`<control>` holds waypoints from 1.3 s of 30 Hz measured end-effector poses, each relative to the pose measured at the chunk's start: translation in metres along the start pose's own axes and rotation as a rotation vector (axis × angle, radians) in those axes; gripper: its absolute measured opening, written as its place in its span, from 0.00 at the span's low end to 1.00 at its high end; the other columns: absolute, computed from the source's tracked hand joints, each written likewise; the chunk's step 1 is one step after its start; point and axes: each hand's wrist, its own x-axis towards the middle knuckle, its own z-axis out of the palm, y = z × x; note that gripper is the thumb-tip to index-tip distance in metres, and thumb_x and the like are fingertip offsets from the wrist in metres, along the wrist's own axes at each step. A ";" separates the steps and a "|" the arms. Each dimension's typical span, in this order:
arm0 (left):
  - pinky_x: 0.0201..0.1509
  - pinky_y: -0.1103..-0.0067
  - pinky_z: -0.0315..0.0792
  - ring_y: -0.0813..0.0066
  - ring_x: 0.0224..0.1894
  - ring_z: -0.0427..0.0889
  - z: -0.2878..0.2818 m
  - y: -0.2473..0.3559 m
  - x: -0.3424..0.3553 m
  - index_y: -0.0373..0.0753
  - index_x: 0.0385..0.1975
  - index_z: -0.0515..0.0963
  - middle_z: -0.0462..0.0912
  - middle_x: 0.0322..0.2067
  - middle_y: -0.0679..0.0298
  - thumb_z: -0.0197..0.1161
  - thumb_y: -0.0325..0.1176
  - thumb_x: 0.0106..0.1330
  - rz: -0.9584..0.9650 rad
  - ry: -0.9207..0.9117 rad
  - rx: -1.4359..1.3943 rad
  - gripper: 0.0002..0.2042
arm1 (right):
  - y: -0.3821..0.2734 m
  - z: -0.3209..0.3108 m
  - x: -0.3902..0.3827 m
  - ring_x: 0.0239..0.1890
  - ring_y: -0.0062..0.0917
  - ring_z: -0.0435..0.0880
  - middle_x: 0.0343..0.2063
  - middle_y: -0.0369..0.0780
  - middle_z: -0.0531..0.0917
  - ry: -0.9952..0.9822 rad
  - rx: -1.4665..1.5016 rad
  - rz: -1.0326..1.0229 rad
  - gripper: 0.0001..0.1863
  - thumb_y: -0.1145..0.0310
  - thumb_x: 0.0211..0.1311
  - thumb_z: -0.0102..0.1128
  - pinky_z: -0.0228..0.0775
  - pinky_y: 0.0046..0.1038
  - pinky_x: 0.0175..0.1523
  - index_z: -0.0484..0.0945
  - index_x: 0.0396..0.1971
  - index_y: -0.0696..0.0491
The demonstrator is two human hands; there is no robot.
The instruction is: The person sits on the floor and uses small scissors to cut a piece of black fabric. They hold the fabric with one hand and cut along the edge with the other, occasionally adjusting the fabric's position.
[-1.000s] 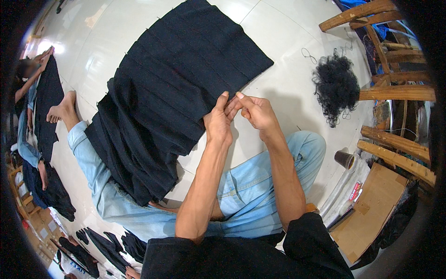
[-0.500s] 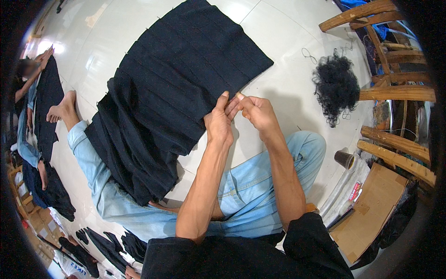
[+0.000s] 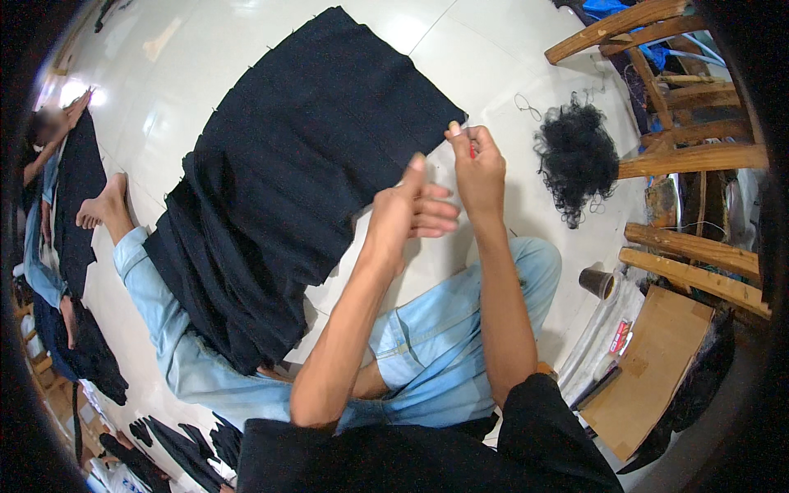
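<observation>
A large dark fabric piece (image 3: 304, 123) with faint lines across it lies spread over the floor, bunched up toward my leg at its near end. My right hand (image 3: 478, 168) is closed at the cloth's far right corner, thumb and fingers pinching. A small red thing shows between those fingers; its kind is mostly hidden. My left hand (image 3: 407, 205) hangs beside the cloth's right edge, fingers apart and a little blurred, holding nothing that I can see.
A tangled heap of black threads (image 3: 578, 156) lies to the right, before wooden frames (image 3: 690, 160). Nearer are a brown cup (image 3: 595, 283) and a flat cardboard piece (image 3: 649, 370). At the left another person (image 3: 49, 172) sits with dark cloth (image 3: 80, 197).
My right hand has moved up and away from my left hand to the cloth's corner. The left hand has opened its fingers. The cloth appears slightly shifted left in view.
</observation>
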 end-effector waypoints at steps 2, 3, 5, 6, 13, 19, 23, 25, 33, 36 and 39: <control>0.56 0.65 0.71 0.59 0.51 0.79 -0.015 0.000 -0.005 0.36 0.50 0.77 0.78 0.52 0.54 0.55 0.48 0.69 0.486 0.209 0.529 0.21 | -0.012 0.002 -0.006 0.27 0.48 0.80 0.23 0.49 0.82 -0.077 -0.115 0.055 0.17 0.57 0.66 0.54 0.69 0.42 0.35 0.76 0.28 0.57; 0.62 0.62 0.63 0.57 0.58 0.73 -0.028 0.011 0.003 0.38 0.55 0.73 0.74 0.57 0.54 0.54 0.49 0.69 0.804 0.405 0.908 0.23 | -0.013 0.006 -0.007 0.28 0.48 0.80 0.24 0.48 0.82 -0.077 -0.147 0.024 0.16 0.57 0.66 0.54 0.69 0.43 0.35 0.76 0.29 0.57; 0.70 0.56 0.48 0.54 0.68 0.58 -0.063 0.034 0.028 0.42 0.63 0.67 0.63 0.65 0.54 0.51 0.53 0.69 1.011 0.609 1.394 0.28 | -0.019 0.015 -0.007 0.29 0.47 0.81 0.26 0.49 0.83 -0.086 -0.159 -0.021 0.16 0.58 0.67 0.53 0.69 0.43 0.36 0.76 0.30 0.57; 0.72 0.53 0.40 0.53 0.72 0.50 -0.087 0.031 0.039 0.44 0.66 0.63 0.57 0.69 0.55 0.50 0.56 0.68 0.888 0.613 1.497 0.31 | -0.025 0.022 -0.011 0.30 0.47 0.81 0.26 0.49 0.83 -0.104 -0.139 -0.027 0.16 0.58 0.67 0.53 0.70 0.43 0.36 0.76 0.30 0.57; 0.68 0.40 0.36 0.50 0.74 0.37 -0.143 -0.037 -0.024 0.44 0.72 0.47 0.39 0.73 0.56 0.51 0.64 0.63 0.430 0.657 1.643 0.43 | -0.030 0.026 -0.049 0.32 0.46 0.82 0.30 0.47 0.83 -0.331 -0.145 -0.116 0.14 0.59 0.65 0.55 0.71 0.42 0.38 0.76 0.32 0.56; 0.72 0.50 0.40 0.50 0.74 0.38 -0.165 -0.059 -0.100 0.39 0.70 0.50 0.42 0.72 0.51 0.62 0.44 0.63 0.393 0.555 1.437 0.39 | -0.059 0.033 -0.092 0.33 0.44 0.82 0.30 0.46 0.83 -0.534 -0.108 -0.157 0.12 0.62 0.62 0.60 0.72 0.40 0.37 0.77 0.31 0.56; 0.71 0.62 0.52 0.51 0.65 0.64 -0.137 -0.029 -0.092 0.31 0.54 0.73 0.69 0.59 0.47 0.58 0.29 0.64 0.726 0.555 1.054 0.18 | -0.051 0.034 -0.079 0.32 0.39 0.84 0.29 0.45 0.84 -0.438 -0.033 -0.096 0.11 0.63 0.62 0.60 0.73 0.36 0.38 0.78 0.34 0.56; 0.71 0.61 0.51 0.50 0.66 0.62 -0.136 -0.012 -0.070 0.33 0.57 0.71 0.67 0.61 0.47 0.58 0.29 0.64 0.862 0.588 1.077 0.20 | -0.047 0.035 -0.071 0.31 0.34 0.85 0.27 0.44 0.85 -0.387 0.059 -0.066 0.11 0.65 0.64 0.57 0.73 0.32 0.39 0.79 0.34 0.58; 0.72 0.51 0.39 0.49 0.73 0.43 -0.151 -0.021 0.017 0.30 0.69 0.46 0.47 0.70 0.46 0.60 0.47 0.65 0.717 0.854 1.367 0.41 | 0.019 -0.001 0.024 0.31 0.33 0.81 0.28 0.44 0.83 0.231 0.030 0.207 0.13 0.66 0.70 0.46 0.72 0.33 0.45 0.78 0.39 0.57; 0.73 0.55 0.43 0.46 0.71 0.48 -0.157 -0.002 0.007 0.26 0.68 0.47 0.51 0.67 0.40 0.59 0.40 0.65 0.833 0.782 1.161 0.38 | 0.015 -0.018 0.027 0.37 0.32 0.80 0.36 0.46 0.82 0.499 -0.080 -0.182 0.17 0.66 0.73 0.41 0.71 0.33 0.47 0.76 0.46 0.60; 0.74 0.61 0.47 0.47 0.70 0.54 -0.184 0.018 0.007 0.26 0.68 0.45 0.58 0.64 0.38 0.56 0.30 0.65 0.945 0.768 1.289 0.36 | -0.029 0.019 -0.015 0.41 0.30 0.81 0.38 0.45 0.82 0.029 0.332 -0.209 0.19 0.64 0.75 0.37 0.72 0.32 0.49 0.76 0.45 0.61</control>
